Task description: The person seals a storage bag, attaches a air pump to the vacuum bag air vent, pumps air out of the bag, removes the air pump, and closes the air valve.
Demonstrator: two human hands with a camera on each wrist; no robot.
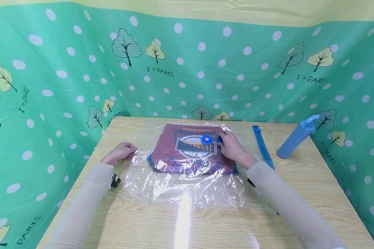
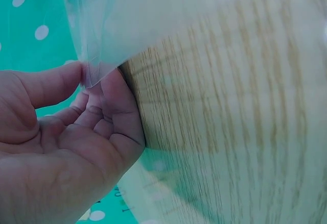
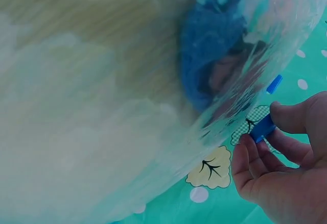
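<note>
A clear plastic vacuum bag [image 1: 143, 186] lies on the table with folded maroon clothing [image 1: 166, 141] inside, its printed lettering showing. Dark blue fabric pokes out from under the maroon layer. On the bag's upper face sits a round blue valve [image 1: 207, 139] with a pinkish centre. Between its thumb and fingertips my left hand [image 2: 76, 117] pinches the bag's edge, at the left side. My right hand [image 1: 232, 145] is just right of the valve and pinches a small blue cap [image 3: 263, 128], apart from the valve.
A blue hand pump [image 1: 296, 140] stands tilted in the view at the table's right. Between it and the bag lies a long blue zip strip [image 1: 263, 147], partly behind the right forearm. Green dotted cloth [image 1: 199, 86] hangs around the wooden table [image 1: 137, 224].
</note>
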